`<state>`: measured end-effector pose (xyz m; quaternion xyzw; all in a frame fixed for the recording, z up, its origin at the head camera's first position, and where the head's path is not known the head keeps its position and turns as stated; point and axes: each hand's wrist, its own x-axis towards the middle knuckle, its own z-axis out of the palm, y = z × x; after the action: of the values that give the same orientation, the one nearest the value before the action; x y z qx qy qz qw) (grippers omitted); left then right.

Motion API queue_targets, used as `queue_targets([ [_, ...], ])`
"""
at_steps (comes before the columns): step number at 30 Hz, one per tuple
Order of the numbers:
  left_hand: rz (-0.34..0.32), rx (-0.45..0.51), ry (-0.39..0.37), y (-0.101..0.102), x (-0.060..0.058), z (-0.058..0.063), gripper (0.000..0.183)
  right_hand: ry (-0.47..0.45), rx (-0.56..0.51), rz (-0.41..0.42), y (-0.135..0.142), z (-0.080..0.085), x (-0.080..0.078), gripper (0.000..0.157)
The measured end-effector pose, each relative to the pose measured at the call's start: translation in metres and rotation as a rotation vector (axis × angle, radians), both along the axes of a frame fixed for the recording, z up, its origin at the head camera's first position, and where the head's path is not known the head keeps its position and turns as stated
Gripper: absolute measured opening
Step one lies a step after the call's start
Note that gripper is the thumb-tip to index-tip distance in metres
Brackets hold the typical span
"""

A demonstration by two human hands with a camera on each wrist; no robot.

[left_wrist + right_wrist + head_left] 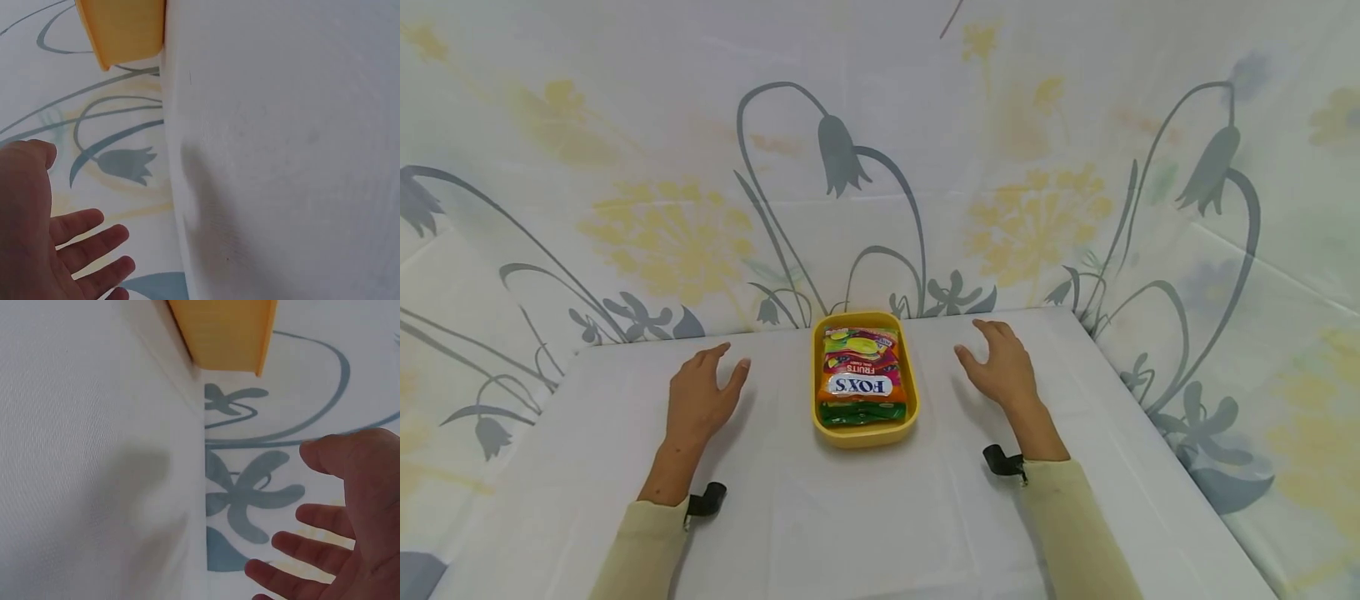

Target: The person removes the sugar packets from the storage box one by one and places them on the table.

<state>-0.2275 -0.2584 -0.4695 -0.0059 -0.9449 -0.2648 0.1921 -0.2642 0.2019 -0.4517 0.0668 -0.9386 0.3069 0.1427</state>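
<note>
With left hand (702, 396) and right hand (1004, 372) released, fingers relaxed: flanking the yellow tray (865, 437) (with a candy bag (862, 363) inside), apart from both its sides.

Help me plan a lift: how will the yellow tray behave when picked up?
The yellow tray probably stays stiff, its walls standing straight. It seems unlikely to roll or tip, sitting flat on the white table.

A yellow tray (867, 437) rests on the white table (865, 525) near its far edge.
</note>
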Motion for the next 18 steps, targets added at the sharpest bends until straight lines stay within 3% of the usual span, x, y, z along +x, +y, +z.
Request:
queue_targets([
  [6, -0.020, 0.070, -0.062, 0.005, 0.000, -0.001, 0.060, -0.005, 0.006, 0.037, -0.009, 0.003, 0.002, 0.059],
  [18, -0.089, 0.205, -0.112, 0.023, -0.001, -0.004, 0.057, 0.015, -0.010, 0.083, -0.029, 0.013, 0.008, 0.058],
])
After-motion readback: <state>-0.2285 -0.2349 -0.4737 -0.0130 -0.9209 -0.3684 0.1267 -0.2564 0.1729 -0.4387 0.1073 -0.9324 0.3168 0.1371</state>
